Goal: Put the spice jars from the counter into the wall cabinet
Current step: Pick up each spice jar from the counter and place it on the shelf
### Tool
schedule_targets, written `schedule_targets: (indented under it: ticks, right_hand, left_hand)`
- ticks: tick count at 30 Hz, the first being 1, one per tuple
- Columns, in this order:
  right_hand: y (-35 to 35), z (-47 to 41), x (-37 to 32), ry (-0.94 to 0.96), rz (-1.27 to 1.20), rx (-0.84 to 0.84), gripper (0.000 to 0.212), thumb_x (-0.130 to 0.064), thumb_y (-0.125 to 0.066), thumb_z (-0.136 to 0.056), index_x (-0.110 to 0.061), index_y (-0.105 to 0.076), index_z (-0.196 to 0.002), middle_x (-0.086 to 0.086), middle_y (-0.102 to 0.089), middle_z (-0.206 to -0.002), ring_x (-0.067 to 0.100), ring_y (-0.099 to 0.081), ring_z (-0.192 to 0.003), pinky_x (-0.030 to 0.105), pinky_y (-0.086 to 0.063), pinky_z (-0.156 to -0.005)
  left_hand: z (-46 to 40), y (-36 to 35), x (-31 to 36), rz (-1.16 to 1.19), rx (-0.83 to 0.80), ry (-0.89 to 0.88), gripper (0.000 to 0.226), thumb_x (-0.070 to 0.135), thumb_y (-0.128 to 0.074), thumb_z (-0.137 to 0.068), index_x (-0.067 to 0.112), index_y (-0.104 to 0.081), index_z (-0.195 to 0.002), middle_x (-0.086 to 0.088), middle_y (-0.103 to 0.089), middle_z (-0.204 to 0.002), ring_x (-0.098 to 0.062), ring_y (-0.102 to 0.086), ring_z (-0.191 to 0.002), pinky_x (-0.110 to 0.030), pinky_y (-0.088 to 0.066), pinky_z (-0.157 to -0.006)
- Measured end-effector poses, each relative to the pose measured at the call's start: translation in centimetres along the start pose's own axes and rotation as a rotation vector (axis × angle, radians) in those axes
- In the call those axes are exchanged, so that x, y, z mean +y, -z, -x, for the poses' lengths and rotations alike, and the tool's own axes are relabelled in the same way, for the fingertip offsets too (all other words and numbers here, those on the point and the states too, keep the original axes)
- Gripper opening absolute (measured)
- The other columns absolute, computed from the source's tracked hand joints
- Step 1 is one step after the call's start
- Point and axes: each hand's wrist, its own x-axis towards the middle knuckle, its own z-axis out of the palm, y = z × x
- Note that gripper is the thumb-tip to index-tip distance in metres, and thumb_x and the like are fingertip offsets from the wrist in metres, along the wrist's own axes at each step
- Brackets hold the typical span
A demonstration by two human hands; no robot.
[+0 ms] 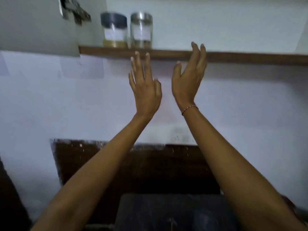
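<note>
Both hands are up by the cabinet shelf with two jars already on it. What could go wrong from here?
The dark-lidded jar and steel-lidded jar stand near the shelf edge; the empty left hand just below might knock one off. The open cabinet door hangs beside them, so swinging it might clip the dark-lidded jar.

Red-white thread bracelet (pixel 189 109) mid-frame; pale tiled wall (pixel 66 105) behind; dark block (pixel 175 212) bottom centre, blurred.

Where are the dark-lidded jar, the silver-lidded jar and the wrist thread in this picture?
dark-lidded jar (pixel 114 33): head view, on its white label.
silver-lidded jar (pixel 141 33): head view, on the middle of its glass body.
wrist thread (pixel 189 109): head view, on the strand that crosses the right wrist.
</note>
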Motion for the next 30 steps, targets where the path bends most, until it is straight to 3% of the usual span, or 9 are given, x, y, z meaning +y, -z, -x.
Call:
schedule_targets:
  ticks: [3,10,13,16,19,21,23,26,30]
  right_hand:
    - [3.1,7.5,3.6,-0.054,0.055,-0.107,0.050,-0.015,-0.049,-0.090,-0.008,-0.039,-0.138,0.017,-0.029,-0.150,0.030,-0.028,-0.140,0.044,-0.029,-0.113]
    - [11.4,27.2,8.2,-0.354,0.077,-0.428,0.049,-0.021,-0.047,-0.093,-0.017,-0.035,-0.140,0.007,-0.023,-0.153,0.015,-0.022,-0.141,0.025,-0.024,-0.114]
    - [15.8,35.9,7.2,-0.490,-0.022,-0.724,0.049,-0.028,-0.046,-0.094,-0.021,-0.033,-0.141,0.002,-0.022,-0.154,0.002,-0.017,-0.138,0.010,-0.016,-0.107]
    - [20.4,42.9,5.9,-0.582,-0.053,-1.029,0.055,-0.039,-0.045,-0.094,-0.026,-0.027,-0.143,-0.002,-0.020,-0.155,0.000,-0.014,-0.138,0.015,-0.015,-0.109]
    - [23.8,47.2,4.7,-0.646,-0.091,-1.225,0.066,-0.044,-0.047,-0.092,-0.025,-0.017,-0.147,-0.003,-0.020,-0.155,-0.004,-0.014,-0.136,0.010,-0.013,-0.109]
    - [25.1,49.0,3.9,-0.726,-0.139,-1.305,0.070,-0.045,-0.048,-0.091,-0.025,-0.013,-0.148,-0.004,-0.018,-0.156,-0.003,-0.014,-0.137,0.017,-0.016,-0.114]
    - [25.9,50.2,3.2,-0.773,-0.196,-1.370,0.078,-0.050,-0.053,-0.086,-0.026,-0.010,-0.148,-0.006,-0.016,-0.156,0.000,-0.015,-0.138,0.026,-0.019,-0.117]
    - [26.3,51.3,2.1,-0.707,-0.228,-1.465,0.105,-0.064,-0.064,-0.068,-0.036,0.000,-0.147,-0.012,-0.009,-0.157,-0.003,-0.011,-0.138,0.015,-0.015,-0.110]
    - [25.6,51.5,2.3,-0.673,-0.180,-1.395,0.105,-0.046,-0.078,-0.063,-0.034,-0.014,-0.145,-0.009,-0.029,-0.150,-0.004,-0.027,-0.129,0.014,-0.026,-0.104]
  left_hand:
    - [9.1,-1.0,0.9,0.080,-0.186,0.068,0.058,0.013,-0.042,-0.093,0.005,-0.020,-0.146,-0.021,-0.012,-0.156,-0.034,-0.008,-0.146,-0.044,-0.002,-0.117]
    - [29.4,1.9,0.8,0.138,-0.655,0.305,0.060,0.026,-0.041,-0.099,0.014,-0.010,-0.149,-0.008,0.000,-0.159,-0.016,0.005,-0.146,-0.046,-0.011,-0.120]
    - [35.9,6.3,0.2,0.207,-0.678,0.524,0.070,0.019,-0.045,-0.096,0.027,0.003,-0.147,-0.003,-0.001,-0.159,-0.014,-0.002,-0.147,-0.049,-0.015,-0.119]
    - [42.1,11.9,-0.4,0.211,-0.725,0.767,0.074,0.021,-0.049,-0.095,0.033,0.001,-0.147,0.002,-0.009,-0.159,-0.015,-0.010,-0.146,-0.044,-0.017,-0.118]
    - [46.3,16.5,-0.7,0.255,-0.763,0.983,0.055,0.030,-0.047,-0.096,0.034,-0.022,-0.144,0.005,-0.029,-0.152,-0.001,-0.033,-0.135,-0.011,-0.034,-0.102]
    - [47.0,17.9,-1.1,0.263,-0.705,1.100,0.043,0.032,-0.047,-0.095,0.033,-0.038,-0.137,0.009,-0.044,-0.140,0.011,-0.046,-0.115,-0.005,-0.039,-0.086]
    - [47.1,18.9,-1.4,0.255,-0.670,1.146,0.037,0.027,-0.048,-0.095,0.026,-0.046,-0.132,0.007,-0.052,-0.131,0.005,-0.052,-0.112,-0.014,-0.042,-0.090]
    - [48.0,19.6,-0.6,0.237,-0.680,1.217,0.027,0.013,-0.047,-0.096,0.013,-0.056,-0.122,-0.003,-0.061,-0.118,-0.011,-0.057,-0.107,-0.022,-0.047,-0.089]
    - [48.1,19.6,0.6,0.305,-0.673,1.390,0.028,0.016,-0.044,-0.096,0.022,-0.068,-0.084,0.005,-0.069,-0.086,-0.009,-0.062,-0.082,-0.011,-0.049,-0.062]
